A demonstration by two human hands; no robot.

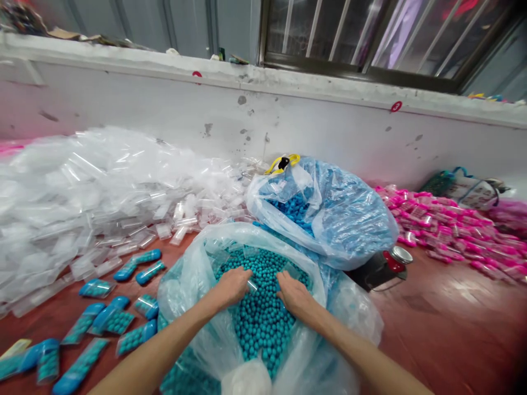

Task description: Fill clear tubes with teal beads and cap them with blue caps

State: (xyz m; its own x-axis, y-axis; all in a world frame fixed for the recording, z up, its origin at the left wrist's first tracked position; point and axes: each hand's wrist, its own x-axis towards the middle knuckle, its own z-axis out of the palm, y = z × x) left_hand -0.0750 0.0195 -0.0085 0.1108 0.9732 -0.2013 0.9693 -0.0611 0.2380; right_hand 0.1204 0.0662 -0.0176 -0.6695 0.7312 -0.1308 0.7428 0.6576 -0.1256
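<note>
Both my hands are down in an open clear plastic bag [193, 258] full of small teal beads [263, 323]. My left hand [233, 285] is curled around a small clear tube [252, 285] whose end sticks out to the right. My right hand [294, 296] lies on the beads with its fingers bent, close to the left hand; whether it holds anything I cannot tell. Several filled tubes with blue caps [105, 321] lie on the red table to the left.
A big heap of empty clear tubes [94, 192] covers the back left. Behind my bag stands a second bag of blue beads [329, 214]. Pink filled tubes [448, 230] lie at the right, a small metal-lidded jar [397, 258] near them. A white wall runs behind.
</note>
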